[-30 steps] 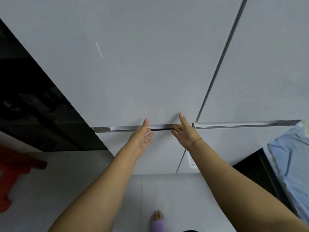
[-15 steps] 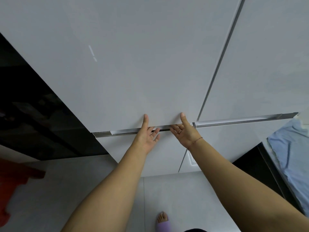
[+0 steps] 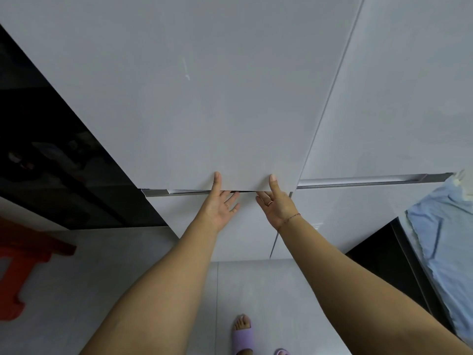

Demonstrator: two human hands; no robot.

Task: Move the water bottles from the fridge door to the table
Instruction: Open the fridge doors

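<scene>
Reaching up with 2 bare arms, a person grips the bottom edge of the upper left fridge door [image 3: 194, 98]. The left hand [image 3: 218, 206] has its thumb pressed flat against the pale grey door face while its fingers curl under the edge, into the recessed metal handle strip [image 3: 184, 192]. The right hand [image 3: 277, 203], just beside it, takes the same hold: thumb up on the panel, fingers hooked beneath. Each hand wears a thin ring, and a fine red cord circles the right wrist. A narrow dark gap shows under the door edge between the 2 hands.

The upper right fridge door [image 3: 399, 98] sits next to it, its own handle strip running along the bottom. The water bottles are not visible; no door shelf can be seen.

Below, a foot in a lilac slipper [image 3: 242, 338] stands on the grey tiled floor [image 3: 268, 290]. A red stool [image 3: 23, 262] stands at the left edge, beside a glossy black panel [image 3: 51, 149]. Pale blue cloth [image 3: 445, 239] lies at the right edge.
</scene>
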